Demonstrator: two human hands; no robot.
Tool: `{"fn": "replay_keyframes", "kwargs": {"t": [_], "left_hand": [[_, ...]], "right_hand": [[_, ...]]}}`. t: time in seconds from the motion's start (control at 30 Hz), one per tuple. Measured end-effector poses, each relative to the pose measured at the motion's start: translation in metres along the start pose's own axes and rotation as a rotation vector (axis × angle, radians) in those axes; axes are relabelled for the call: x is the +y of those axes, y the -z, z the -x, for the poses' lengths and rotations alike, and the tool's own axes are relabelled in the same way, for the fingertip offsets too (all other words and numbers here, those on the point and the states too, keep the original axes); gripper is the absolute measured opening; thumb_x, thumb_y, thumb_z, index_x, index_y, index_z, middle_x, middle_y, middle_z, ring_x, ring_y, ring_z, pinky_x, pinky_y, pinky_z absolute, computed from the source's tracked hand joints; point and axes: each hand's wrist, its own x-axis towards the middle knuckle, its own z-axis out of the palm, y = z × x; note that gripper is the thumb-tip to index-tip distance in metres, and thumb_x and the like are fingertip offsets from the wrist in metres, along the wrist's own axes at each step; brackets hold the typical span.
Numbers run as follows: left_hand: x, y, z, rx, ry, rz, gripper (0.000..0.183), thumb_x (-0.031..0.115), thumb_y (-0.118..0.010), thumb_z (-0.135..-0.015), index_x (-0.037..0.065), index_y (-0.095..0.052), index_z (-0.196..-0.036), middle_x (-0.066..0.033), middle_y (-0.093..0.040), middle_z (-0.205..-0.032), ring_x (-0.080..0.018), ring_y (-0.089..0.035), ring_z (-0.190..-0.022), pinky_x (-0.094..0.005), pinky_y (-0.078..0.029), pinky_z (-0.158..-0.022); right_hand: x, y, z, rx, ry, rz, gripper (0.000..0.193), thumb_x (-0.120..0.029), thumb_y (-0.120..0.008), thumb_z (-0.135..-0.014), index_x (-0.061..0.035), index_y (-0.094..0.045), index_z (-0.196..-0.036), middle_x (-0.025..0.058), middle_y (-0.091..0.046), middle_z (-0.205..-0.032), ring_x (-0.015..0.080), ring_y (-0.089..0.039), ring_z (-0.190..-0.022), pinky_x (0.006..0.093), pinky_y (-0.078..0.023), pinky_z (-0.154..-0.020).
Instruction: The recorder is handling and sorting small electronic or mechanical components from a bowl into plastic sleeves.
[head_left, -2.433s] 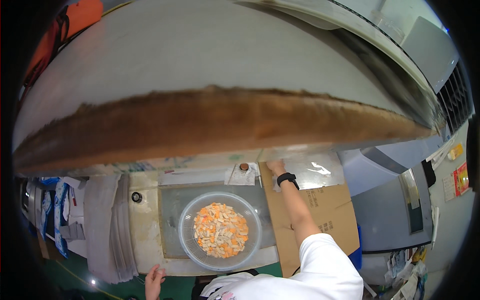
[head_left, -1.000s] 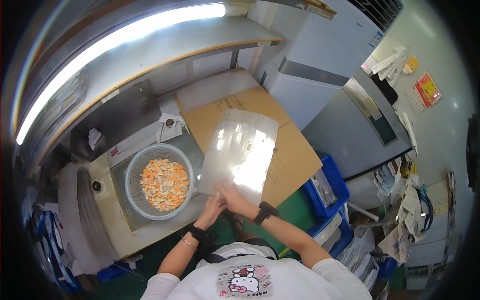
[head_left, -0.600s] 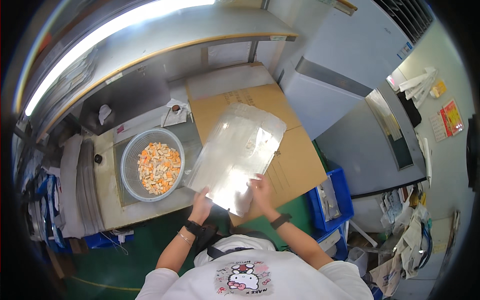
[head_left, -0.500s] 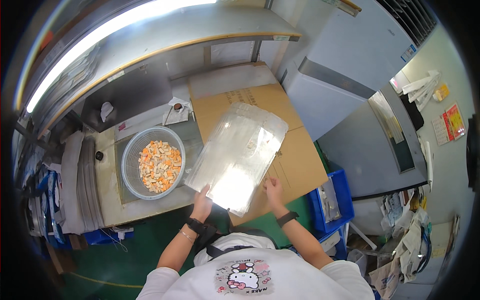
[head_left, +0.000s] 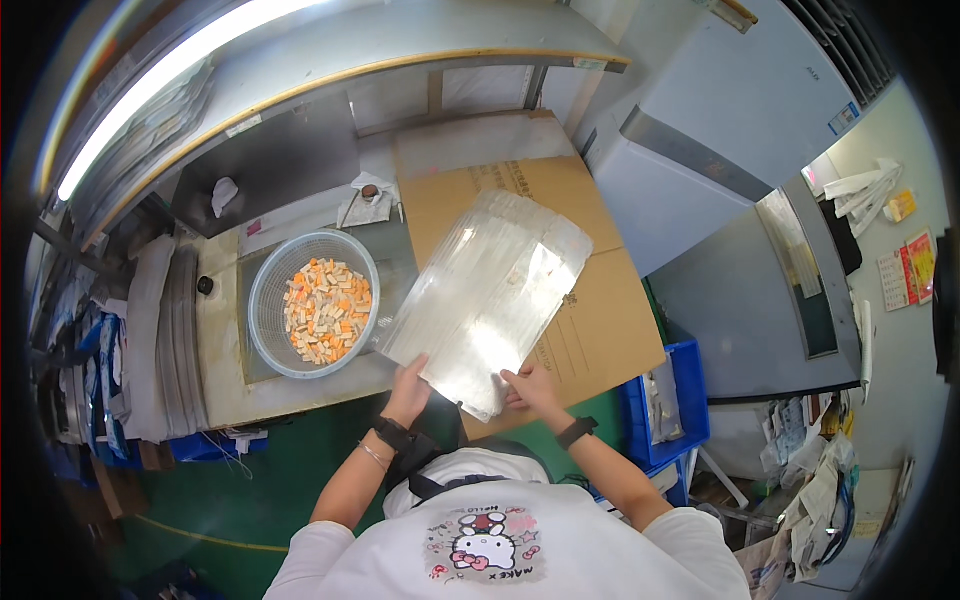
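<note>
A stack of clear, shiny plastic sheets [head_left: 490, 290], perhaps flat bags, slants across a brown cardboard sheet [head_left: 610, 320] on the table. At its near left edge, my left hand [head_left: 408, 392] is closed on the stack, thumb on top. My right hand [head_left: 533, 390] pinches the near right edge, thumb above and fingers partly hidden underneath. To the left stands a round grey-white plastic basket [head_left: 257, 330] holding many small orange and cream pieces [head_left: 328, 310].
A metal shelf [head_left: 430, 50] with a lit tube runs above the table's back. Grey folded sheets [head_left: 165, 340] stand at the left. A blue crate [head_left: 690, 400] sits beside the table's right edge, near a pale fridge-like cabinet [head_left: 730, 90]. White paper [head_left: 375, 208] lies behind the basket.
My right hand has moved left from the cardboard onto the near right edge of the plastic stack and taken hold of it. My left hand keeps its grip. The view has shifted slightly.
</note>
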Motion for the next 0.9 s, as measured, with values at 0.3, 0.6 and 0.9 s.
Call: {"fn": "replay_keyframes", "kwargs": {"t": [0.3, 0.6, 0.9], "left_hand": [[-0.003, -0.001, 0.003, 0.027, 0.011, -0.026, 0.036, -0.002, -0.047, -0.072, -0.002, -0.036, -0.107, -0.0110, -0.045, -0.103, -0.0229, -0.047, -0.094, -0.0358, -0.040, -0.078], [-0.010, -0.015, 0.004, 0.082, -0.107, -0.216, 0.032, -0.001, -0.050, -0.071, -0.004, -0.041, -0.101, -0.0093, -0.049, -0.095, -0.0203, -0.051, -0.086, -0.0306, -0.043, -0.071], [0.001, -0.014, 0.005, 0.090, -0.068, -0.284, 0.036, -0.007, -0.046, -0.069, -0.004, -0.039, -0.105, -0.0113, -0.049, -0.099, -0.0225, -0.049, -0.090, -0.0318, -0.041, -0.076]], "right_hand": [[-0.008, -0.016, 0.013, 0.135, 0.251, 0.129, 0.041, -0.014, -0.064, -0.061, 0.0034, -0.037, -0.087, 0.0119, -0.051, -0.056, 0.0165, -0.053, -0.040, 0.0261, -0.045, -0.035], [-0.014, -0.032, -0.008, -0.120, 0.302, 0.015, 0.030, -0.013, -0.061, -0.067, 0.0028, -0.040, -0.081, 0.0108, -0.052, -0.056, 0.0156, -0.053, -0.041, 0.0245, -0.044, -0.034], [0.009, -0.005, -0.003, -0.590, -0.072, -0.435, 0.050, -0.038, -0.046, -0.078, 0.0070, -0.042, -0.099, 0.0208, -0.052, -0.088, 0.0259, -0.055, -0.078, 0.0333, -0.047, -0.065]]}}
